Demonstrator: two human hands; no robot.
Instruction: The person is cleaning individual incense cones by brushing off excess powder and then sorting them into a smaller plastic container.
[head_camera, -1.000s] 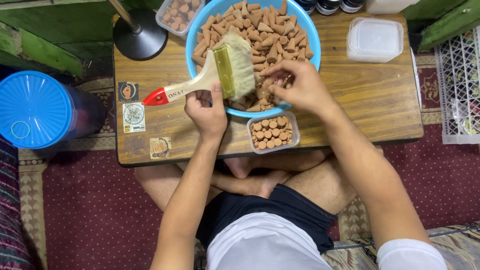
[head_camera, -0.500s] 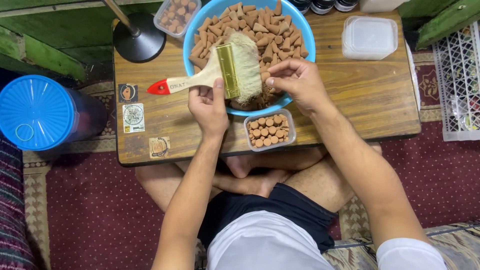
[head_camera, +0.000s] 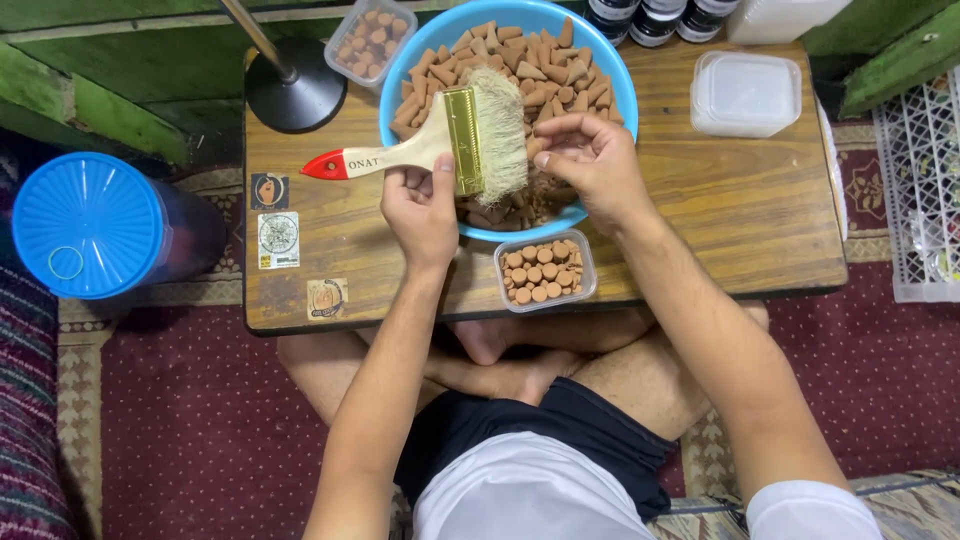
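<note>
Cones (head_camera: 530, 60) of brown pressed material, judged light, stiff and crumbly, best pinched at the thick base, fill the blue bowl (head_camera: 612, 75) at 12 o'clock on the table (head_camera: 760, 220); the right hand (head_camera: 590, 160) pinches 1 between curled fingertips. The left hand (head_camera: 425, 205) grips a wide brush (head_camera: 450, 140) by its handle, bristles beside that cone, and the clear tub (head_camera: 545, 272) at 6 o'clock of the bowl holds cones standing upright.

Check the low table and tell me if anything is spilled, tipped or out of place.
Nothing stands out. The brown cones all lie inside the blue bowl or stand packed in the two small clear tubs; none lie loose on the wooden table. The left hand holds the wide brush over the bowl, beside the right hand.
</note>
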